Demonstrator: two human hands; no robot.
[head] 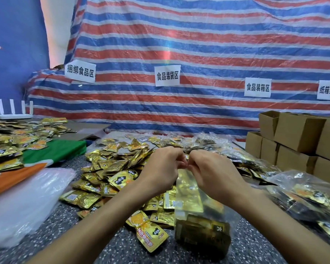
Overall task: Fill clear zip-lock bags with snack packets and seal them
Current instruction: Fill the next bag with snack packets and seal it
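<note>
Both hands are raised at centre: the left hand (pixel 165 164) and right hand (pixel 213 172) have curled fingers and meet knuckle to knuckle, each pinching the top edge of the zip-lock bag (pixel 198 216). The bag hangs upright below them with gold packets inside; whether its base touches the speckled table (pixel 122 252) cannot be told. The loose snack packets (pixel 112 168) lie heaped just left of and behind the bag, some touching its lower edge. Bare table shows only between the forearms and at the near edge. A stack of empty clear bags (pixel 27 197) takes the near left, filled bags (pixel 303 191) crowd the right forearm, and cardboard boxes (pixel 293 141) are stacked at far right. A striped tarpaulin (pixel 198 44) closes the back. Four paper signs on it read 捆绑食品区 (pixel 80 71), 食品装袋区 (pixel 167 75), 食品装箱区 (pixel 257 87) and, cut off by the frame edge, 纸箱封箱 (pixel 329 90). Packet print is too small to read reliably.
</note>
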